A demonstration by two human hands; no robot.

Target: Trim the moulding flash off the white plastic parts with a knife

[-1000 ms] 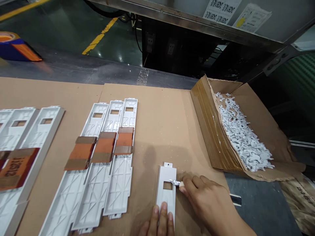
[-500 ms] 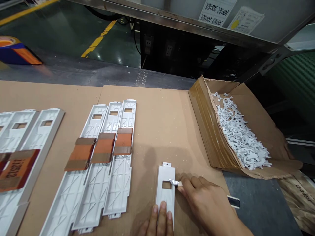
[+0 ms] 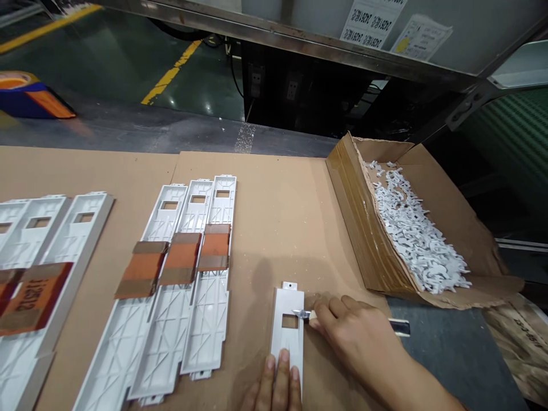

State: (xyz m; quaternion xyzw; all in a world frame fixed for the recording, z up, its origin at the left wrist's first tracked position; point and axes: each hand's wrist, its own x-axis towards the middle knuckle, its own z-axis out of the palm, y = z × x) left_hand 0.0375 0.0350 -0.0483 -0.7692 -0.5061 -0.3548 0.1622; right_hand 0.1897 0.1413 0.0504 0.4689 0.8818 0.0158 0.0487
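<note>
My right hand [image 3: 357, 337] grips a utility knife [image 3: 399, 326], whose small steel blade [image 3: 301, 314] rests on the right part of a white plastic panel [image 3: 287, 299], level with its square window. My left hand [image 3: 277, 382] presses its fingertips on the panel's near end, and the palm is out of view below the frame. Beyond the blade, the panel's top end has a small tab with a hole. Whether the blade is cutting cannot be told from here.
The panel lies on a cardboard-covered table [image 3: 278, 217]. Several similar panels [image 3: 209, 331] with brown-orange paper bands [image 3: 180, 260] lie to the left. At the right, an open cardboard box [image 3: 368, 240] holds many white plastic scraps [image 3: 413, 234]. A steel-edged shelf [image 3: 308, 40] overhangs the far side.
The knife handle has swung upward and farther from me, while the blade stays near the window's upper right corner. My left hand has stayed on the panel, and the view has tilted slightly.
</note>
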